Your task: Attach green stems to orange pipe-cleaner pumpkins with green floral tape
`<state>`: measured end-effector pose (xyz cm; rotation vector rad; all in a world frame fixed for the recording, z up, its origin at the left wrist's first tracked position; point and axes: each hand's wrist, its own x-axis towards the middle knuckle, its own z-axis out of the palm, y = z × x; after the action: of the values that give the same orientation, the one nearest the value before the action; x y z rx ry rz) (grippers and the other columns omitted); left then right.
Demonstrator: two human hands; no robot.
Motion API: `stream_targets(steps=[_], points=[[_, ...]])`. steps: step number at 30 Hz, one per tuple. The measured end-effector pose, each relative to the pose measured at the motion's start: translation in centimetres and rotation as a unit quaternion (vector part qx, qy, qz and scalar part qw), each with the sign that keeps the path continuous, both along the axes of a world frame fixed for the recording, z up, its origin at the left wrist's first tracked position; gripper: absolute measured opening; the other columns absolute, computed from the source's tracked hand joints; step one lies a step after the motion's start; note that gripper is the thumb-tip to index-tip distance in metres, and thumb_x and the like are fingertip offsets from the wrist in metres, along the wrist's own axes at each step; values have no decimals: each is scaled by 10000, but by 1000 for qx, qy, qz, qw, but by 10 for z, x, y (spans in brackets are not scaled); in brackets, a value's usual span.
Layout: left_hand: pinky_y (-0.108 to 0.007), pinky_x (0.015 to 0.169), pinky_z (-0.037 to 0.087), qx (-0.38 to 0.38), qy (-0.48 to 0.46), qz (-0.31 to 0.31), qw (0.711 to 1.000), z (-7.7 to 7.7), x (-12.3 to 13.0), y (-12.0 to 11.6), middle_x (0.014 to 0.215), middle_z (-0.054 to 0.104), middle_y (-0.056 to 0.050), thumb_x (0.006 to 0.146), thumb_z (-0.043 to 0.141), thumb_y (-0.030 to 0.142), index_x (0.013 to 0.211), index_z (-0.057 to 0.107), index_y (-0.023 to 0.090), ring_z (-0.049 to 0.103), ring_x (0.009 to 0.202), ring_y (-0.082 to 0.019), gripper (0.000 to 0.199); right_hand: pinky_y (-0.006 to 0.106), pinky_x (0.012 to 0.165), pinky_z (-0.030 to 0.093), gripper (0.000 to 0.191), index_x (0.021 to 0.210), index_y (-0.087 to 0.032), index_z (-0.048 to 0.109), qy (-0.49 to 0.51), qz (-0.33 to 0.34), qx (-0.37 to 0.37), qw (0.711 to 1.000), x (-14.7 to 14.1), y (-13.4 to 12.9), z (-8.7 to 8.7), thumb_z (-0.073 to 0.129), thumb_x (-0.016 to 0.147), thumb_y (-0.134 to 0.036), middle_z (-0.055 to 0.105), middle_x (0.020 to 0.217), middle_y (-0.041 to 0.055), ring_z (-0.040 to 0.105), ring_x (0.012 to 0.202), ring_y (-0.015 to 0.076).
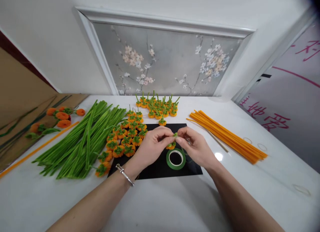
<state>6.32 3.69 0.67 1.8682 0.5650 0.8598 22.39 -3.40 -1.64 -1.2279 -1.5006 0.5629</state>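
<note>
Both my hands meet over a black mat [155, 170], fingertips pinched round the green stem of a small orange pipe-cleaner pumpkin [171, 145]. My left hand [157, 142], with a silver bangle at the wrist, closes on the stem from the left. From the right, my right hand [196, 145] pinches at the stem's top; a strip of green tape may be between its fingers, but it is too small to make out. Just below them lies a roll of green floral tape [170, 162]. Several similar pumpkins [129, 150] crowd the mat's left side.
More pumpkins with upright green stems [162, 107] stand at the back. Green pipe cleaners [82, 142] are heaped at left, orange pipe cleaners [225, 135] bundled at right beside a thin stick [216, 138]. Orange flowers [62, 117] lie on cardboard far left. A wall panel [172, 59] rises behind.
</note>
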Motion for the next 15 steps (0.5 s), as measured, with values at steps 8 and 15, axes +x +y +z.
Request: stream_targets(steps=[8, 15], points=[[-227, 606, 399, -64, -16, 87, 994, -5, 3, 3, 688, 549, 15, 804, 650, 257, 718, 617, 152, 476, 641, -104, 140, 280, 701, 520, 89, 927, -203, 623, -146, -85, 126, 977, -7, -7, 5, 563, 877, -162, 629, 882, 50, 605, 782, 155], [-231, 668, 445, -13, -35, 94, 995, -6, 6, -3, 781, 598, 4, 829, 624, 215, 727, 621, 166, 551, 717, -114, 113, 287, 762, 541, 154, 925, -203, 674, -158, -89, 132, 975, -19, -2, -5, 531, 899, -154, 675, 893, 58, 640, 800, 155]])
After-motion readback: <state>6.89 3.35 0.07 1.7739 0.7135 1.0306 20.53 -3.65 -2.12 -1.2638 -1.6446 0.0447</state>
